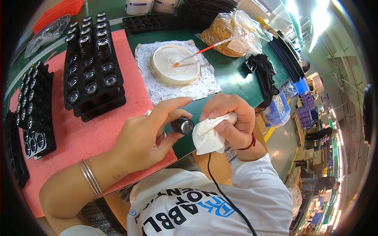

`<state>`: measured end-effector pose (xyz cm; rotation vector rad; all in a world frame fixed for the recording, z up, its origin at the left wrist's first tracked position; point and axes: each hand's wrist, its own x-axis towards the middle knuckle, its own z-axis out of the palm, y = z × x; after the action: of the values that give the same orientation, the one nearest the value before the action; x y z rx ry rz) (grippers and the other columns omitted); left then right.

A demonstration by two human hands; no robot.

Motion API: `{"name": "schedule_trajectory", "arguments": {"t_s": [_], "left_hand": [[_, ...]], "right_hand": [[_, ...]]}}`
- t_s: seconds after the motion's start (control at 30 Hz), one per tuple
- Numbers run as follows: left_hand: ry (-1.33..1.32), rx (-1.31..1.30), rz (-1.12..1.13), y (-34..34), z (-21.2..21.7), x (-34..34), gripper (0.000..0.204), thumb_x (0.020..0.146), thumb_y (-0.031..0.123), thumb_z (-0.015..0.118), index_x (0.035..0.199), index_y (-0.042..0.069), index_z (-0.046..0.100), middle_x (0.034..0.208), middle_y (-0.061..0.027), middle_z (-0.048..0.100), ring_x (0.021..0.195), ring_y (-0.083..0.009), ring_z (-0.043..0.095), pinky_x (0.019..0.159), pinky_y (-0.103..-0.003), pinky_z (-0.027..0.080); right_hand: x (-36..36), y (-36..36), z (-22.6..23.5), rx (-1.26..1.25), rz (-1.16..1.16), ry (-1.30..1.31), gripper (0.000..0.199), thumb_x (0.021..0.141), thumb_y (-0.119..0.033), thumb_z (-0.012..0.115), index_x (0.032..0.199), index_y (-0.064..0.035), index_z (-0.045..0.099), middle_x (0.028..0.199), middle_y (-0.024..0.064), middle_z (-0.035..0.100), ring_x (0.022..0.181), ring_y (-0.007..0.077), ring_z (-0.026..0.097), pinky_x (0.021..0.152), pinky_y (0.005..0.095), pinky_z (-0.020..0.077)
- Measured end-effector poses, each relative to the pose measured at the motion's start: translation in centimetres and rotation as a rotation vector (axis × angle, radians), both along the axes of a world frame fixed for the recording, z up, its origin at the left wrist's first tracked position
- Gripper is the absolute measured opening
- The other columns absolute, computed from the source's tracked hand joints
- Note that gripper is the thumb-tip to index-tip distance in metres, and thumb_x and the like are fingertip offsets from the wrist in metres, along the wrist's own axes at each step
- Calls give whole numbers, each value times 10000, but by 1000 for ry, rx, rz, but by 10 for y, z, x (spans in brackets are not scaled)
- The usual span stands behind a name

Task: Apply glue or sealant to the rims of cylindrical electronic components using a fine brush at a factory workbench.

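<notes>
The left hand [147, 133] held a small black cylindrical lens piece [182, 126] above the near edge of the green table [232, 78], thumb and forefinger pinched around its barrel, the remaining fingers curled beneath; its glass face pointed toward the right hand. The right hand [230, 118] was closed around a crumpled white cloth [208, 135], fingers pressed together and folded over it, the cloth hanging just beside the lens face; whether cloth and glass actually touched could not be determined from this angle. Two thin metal bangles [90, 177] sat on the left wrist, a red cord [249, 144] on the right. A pink mat [130, 70] covered the left part of the table. On it stood a stack of black trays [92, 67] with similar lens pieces seated in the cells, some cells vacant, and a second black tray [35, 110] lay further left, also partly filled. Beyond the hands, a shallow round white dish [175, 65] rested on a sheet of printed paper [204, 84], with a thin red-and-white brush [208, 48] leaning into it. A clear bag of yellowish rubber bands [228, 29] lay behind that, next to a black bundle of fabric [262, 70]. A black cable [220, 188] ran down over the person's white shirt [236, 200].
</notes>
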<state>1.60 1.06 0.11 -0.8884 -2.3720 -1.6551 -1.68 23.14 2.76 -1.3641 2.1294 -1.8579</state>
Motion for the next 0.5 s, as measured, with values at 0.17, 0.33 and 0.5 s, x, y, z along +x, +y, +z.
{"name": "schedule_trajectory", "arguments": {"t_s": [0.17,0.33,0.5], "left_hand": [[-11,-20,1,0,0,-1,632,695,0,671,1254,134,408,991,-37,655,502,-163,565,474,-269,462],[-9,-31,6,0,-1,-1,626,692,2,674,1246,133,414,987,-33,655,505,-162,566,472,-268,460],[-7,-41,12,0,-1,0,615,696,7,670,1242,132,416,987,-31,653,518,-169,576,484,-272,472]], "right_hand": [[0,-2,-1,-27,33,-8,203,764,59,537,959,20,576,915,150,625,812,200,613,728,295,471],[0,-2,3,52,-18,57,206,749,58,570,946,1,587,912,134,624,817,217,606,731,306,464],[0,-5,10,164,-86,115,172,739,28,616,905,-12,600,871,101,617,804,217,591,722,307,449]]}}
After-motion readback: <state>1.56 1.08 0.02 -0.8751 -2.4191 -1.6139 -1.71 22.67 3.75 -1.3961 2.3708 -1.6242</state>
